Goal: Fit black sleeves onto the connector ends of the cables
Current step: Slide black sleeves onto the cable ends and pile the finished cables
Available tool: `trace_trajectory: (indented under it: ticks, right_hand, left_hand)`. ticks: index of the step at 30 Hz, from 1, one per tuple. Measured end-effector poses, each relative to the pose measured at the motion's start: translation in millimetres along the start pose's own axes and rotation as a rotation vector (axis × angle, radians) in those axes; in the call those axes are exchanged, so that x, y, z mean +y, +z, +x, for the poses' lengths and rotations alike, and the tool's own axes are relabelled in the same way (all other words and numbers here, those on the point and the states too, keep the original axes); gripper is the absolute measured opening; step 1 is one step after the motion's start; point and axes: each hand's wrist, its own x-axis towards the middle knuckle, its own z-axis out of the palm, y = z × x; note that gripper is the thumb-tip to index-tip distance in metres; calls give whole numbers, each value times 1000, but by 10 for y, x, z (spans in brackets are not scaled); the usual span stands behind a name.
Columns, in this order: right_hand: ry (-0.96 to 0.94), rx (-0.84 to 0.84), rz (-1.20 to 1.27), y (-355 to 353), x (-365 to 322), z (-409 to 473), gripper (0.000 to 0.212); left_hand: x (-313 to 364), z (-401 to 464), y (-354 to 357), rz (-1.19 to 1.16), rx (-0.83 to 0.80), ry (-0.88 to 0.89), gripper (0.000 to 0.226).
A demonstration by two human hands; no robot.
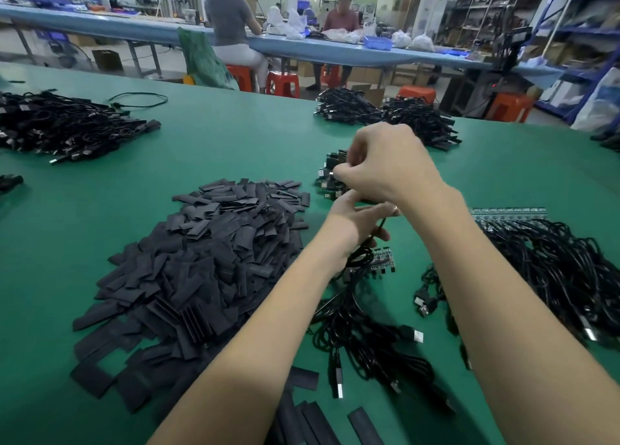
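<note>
A big heap of flat black sleeves covers the green table left of centre. My left hand holds a thin black cable just above a small circuit board and a tangle of cables. My right hand is curled above it, its fingertips pinching something small over a small pile of sleeved connectors. What the right fingers hold is hidden by the hand.
Cable bundles lie at the far left, far centre and right. Loose sleeves lie near the table's front edge. Two people sit at a blue bench behind, with red stools.
</note>
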Motion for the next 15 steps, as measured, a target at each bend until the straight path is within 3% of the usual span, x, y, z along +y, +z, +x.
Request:
trace_trajectory:
  ticks: [4, 8, 12, 15]
  right_hand:
    - [302, 237, 281, -87, 545, -284, 16]
    - [555, 187, 672, 102, 858, -590, 8]
    - [596, 100, 1111, 247, 933, -705, 20]
    - [542, 62, 1243, 272, 914, -719, 17]
  left_hand:
    - [36, 5, -72, -106, 0, 8, 6]
    - [33, 30, -41, -115, -19, 16, 7]
    - [11, 17, -10, -89, -63, 18, 11]
    - [-15, 17, -19, -62, -94, 24, 12]
